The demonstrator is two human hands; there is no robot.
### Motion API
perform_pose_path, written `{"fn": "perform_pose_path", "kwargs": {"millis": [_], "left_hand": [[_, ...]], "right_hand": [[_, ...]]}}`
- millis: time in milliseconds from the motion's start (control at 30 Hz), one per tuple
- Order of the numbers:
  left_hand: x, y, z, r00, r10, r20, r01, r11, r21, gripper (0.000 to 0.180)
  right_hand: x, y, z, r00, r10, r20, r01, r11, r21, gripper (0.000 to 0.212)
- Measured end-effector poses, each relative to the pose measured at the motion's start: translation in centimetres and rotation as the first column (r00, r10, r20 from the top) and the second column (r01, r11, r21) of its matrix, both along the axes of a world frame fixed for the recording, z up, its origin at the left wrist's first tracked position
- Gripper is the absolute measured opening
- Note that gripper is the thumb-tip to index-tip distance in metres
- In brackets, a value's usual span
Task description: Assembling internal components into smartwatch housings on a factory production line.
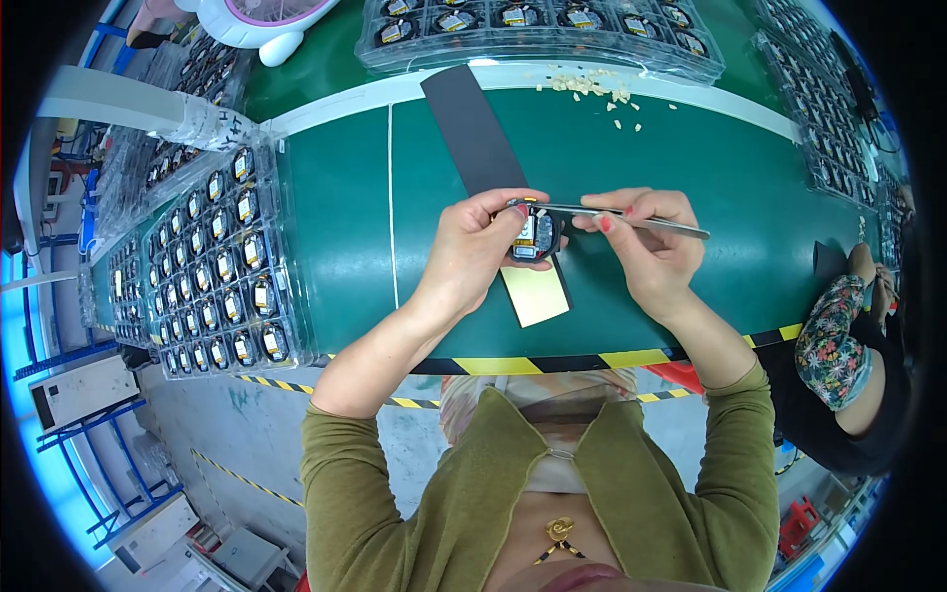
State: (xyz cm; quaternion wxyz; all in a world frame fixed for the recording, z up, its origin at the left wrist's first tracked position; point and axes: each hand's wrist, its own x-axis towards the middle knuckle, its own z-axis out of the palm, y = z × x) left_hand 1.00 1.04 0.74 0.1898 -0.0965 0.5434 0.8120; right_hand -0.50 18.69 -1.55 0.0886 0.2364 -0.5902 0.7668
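My left hand is closed round a small round electronic module, dark at the rim with a pale battery-like block and yellow strip inside. Between the thumb and fingers of my right hand is a pair of metal tweezers, its tips touching the module's upper edge. What lies at the tips is too small to make out. Under both hands, a long dark grey strip lies slantwise on the green table, with a pale yellow paper piece at its near end.
Clear trays of similar modules stand at left, at the back and at right. Small beige bits are scattered at the back of the green work surface. A co-worker's flowered sleeve is at right.
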Motion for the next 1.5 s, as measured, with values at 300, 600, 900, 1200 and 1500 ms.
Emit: {"fn": "perform_pose_path", "kwargs": {"millis": [300, 600, 900, 1200, 1500], "left_hand": [[0.5, 0.4, -0.4, 0.978, -0.055, -0.201, 0.022, 0.986, -0.165, 0.023], [1.5, 1.2, 0.0, 0.951, -0.061, -0.304, -0.062, 0.924, -0.377, 0.016], [2.0, 1.4, -0.6, 0.895, -0.094, -0.436, -0.147, 0.861, -0.486, 0.016], [1.6, 1.7, 0.6, 0.929, -0.040, -0.368, -0.047, 0.974, -0.223, 0.018], [-0.6, -0.5, -1.6, 0.770, -0.001, -0.639, -0.142, 0.975, -0.172, 0.020]], "right_hand": [[-0.2, 1.0, 0.9, 0.746, -0.021, -0.665, 0.253, 0.933, 0.254, 0.025], [-0.4, -0.6, 0.9, 0.681, -0.018, -0.733, 0.577, 0.629, 0.521, 0.028], [0.3, -0.6, 0.8, 0.645, 0.011, -0.764, 0.614, 0.588, 0.527, 0.026], [-1.0, -0.2, 1.1, 0.646, -0.051, -0.762, 0.587, 0.670, 0.453, 0.025], [1.2, 0.2, -0.3, 0.585, 0.320, -0.746, 0.435, 0.653, 0.621, 0.019]]}}
